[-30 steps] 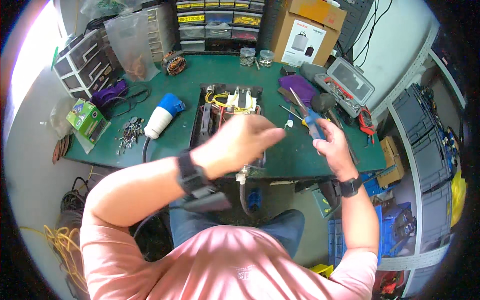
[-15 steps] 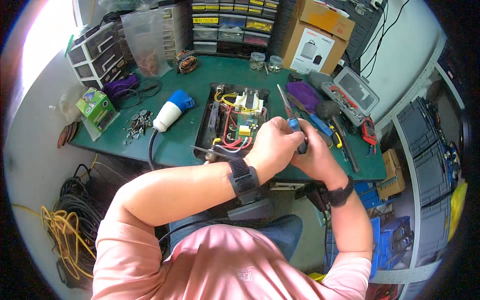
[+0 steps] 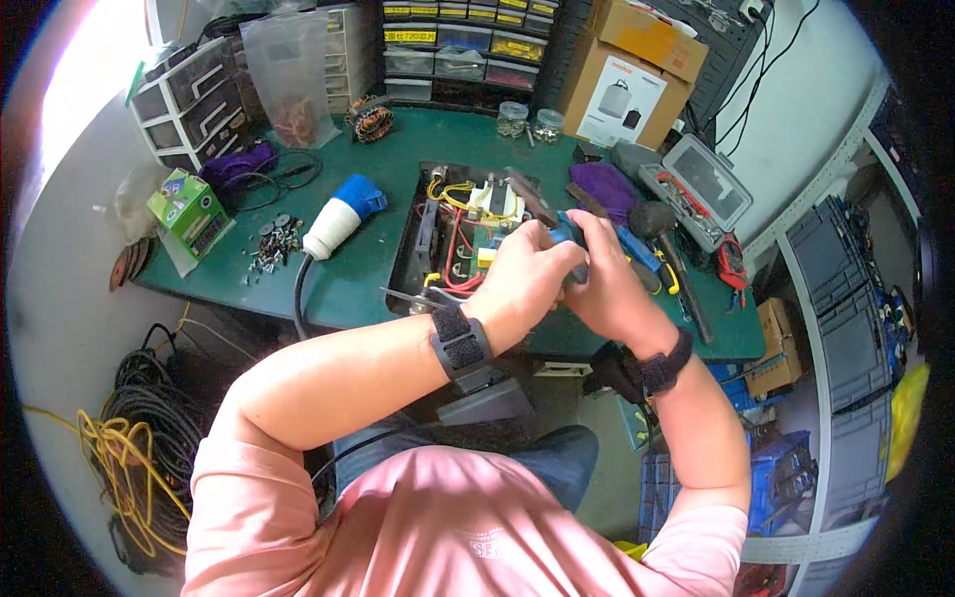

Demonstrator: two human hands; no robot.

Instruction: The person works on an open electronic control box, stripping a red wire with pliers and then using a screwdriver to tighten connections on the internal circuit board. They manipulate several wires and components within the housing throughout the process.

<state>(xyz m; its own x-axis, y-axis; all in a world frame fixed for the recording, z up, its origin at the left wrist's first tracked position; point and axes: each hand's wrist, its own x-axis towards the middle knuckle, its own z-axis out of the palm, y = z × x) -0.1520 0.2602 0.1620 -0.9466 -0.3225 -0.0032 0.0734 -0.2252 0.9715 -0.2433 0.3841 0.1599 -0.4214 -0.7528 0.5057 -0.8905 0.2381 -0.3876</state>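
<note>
Both my hands meet over the right side of an open black case (image 3: 406,261) on the bench, which holds a circuit board with red, yellow and white wires. My right hand (image 3: 612,289) is wrapped around the blue and dark handle of a hand tool (image 3: 532,199) with a long tapering metal end; its exact kind is blurred. My left hand (image 3: 517,274) is closed, with its fingertips against the handle area beside the right hand. What lies between these fingertips is hidden. Below the left wrist, a thin rod (image 3: 403,297) sticks out at the case's near edge.
A blue and white plug (image 3: 336,227) on a black cable and a pile of screws (image 3: 274,246) lie left of the case. On the right are a clear-lidded box (image 3: 701,189), a hammer (image 3: 676,264) and a red tool (image 3: 731,264). A cardboard box (image 3: 582,75) stands behind.
Both hands have moved left with the tool, closer over the case. The tool's metal end now tilts more to the left and lies over the case's right edge.
</note>
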